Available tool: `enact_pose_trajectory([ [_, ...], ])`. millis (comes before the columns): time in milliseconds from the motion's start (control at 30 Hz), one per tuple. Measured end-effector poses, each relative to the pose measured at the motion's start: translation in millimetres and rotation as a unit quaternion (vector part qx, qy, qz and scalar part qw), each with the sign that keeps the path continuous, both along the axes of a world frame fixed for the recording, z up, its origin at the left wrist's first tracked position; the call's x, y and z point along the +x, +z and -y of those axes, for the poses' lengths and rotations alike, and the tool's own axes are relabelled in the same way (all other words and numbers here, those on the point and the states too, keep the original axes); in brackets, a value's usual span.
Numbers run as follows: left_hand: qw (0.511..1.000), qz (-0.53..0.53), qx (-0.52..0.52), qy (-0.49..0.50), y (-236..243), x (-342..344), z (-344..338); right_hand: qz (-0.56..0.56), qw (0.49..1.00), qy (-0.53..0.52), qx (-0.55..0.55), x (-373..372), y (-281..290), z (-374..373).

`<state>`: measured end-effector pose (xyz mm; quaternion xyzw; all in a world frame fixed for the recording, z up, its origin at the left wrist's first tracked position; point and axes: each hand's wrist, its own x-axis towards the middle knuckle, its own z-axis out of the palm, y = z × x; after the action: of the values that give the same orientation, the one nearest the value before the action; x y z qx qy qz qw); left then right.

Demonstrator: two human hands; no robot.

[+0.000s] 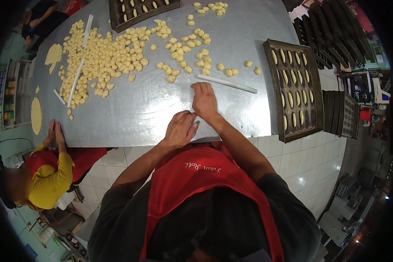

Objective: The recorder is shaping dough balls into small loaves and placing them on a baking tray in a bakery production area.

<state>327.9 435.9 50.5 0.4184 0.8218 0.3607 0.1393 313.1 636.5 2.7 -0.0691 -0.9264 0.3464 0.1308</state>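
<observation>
Rod (227,83): white, smooth, straight cyl; lies flat, approx crosswise but slanted, L end a bit farther out than R. Dough pcs (125,61): pale yellow, small, roundish, some oval w/ pointed ends. Main lot packed close on L; loose clusters run thru ctr, few singles just beyond rod. Nearest pcs by rod's L end, can't tell if touching.

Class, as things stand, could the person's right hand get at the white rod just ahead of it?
Probably yes: the rod lies just beyond the right hand, and nothing visible on the table blocks the way, though the hand's grip is unclear.
</observation>
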Motion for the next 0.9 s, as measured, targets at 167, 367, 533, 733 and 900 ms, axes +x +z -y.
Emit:
enact_pose_trajectory([
  [167, 0.982, -0.112, 0.022, 0.151, 9.3, -82.9, 40.0, 0.136, 0.967, 0.133, 0.172, 90.1, 15.9, 34.5],
  [367, 0.965, -0.155, 0.016, 0.211, -14.1, -224.5, -19.9, 0.040, 0.982, 0.062, 0.175, 0.6, 33.6, 16.9],
  [533, 0.942, -0.096, -0.061, 0.317, -68.6, -308.4, -74.9, 0.061, 0.991, 0.114, 0.020, 36.9, 38.2, 14.0],
  [733, 0.954, 0.007, 0.126, 0.273, -48.6, -289.6, -56.8, 0.032, 0.998, 0.037, 0.025, 104.3, 33.1, -28.7],
  [900, 0.956, 0.093, 0.149, 0.234, -34.0, -198.6, -6.1, -0.025, 0.993, -0.106, -0.036, 133.6, 53.5, -90.0],
])
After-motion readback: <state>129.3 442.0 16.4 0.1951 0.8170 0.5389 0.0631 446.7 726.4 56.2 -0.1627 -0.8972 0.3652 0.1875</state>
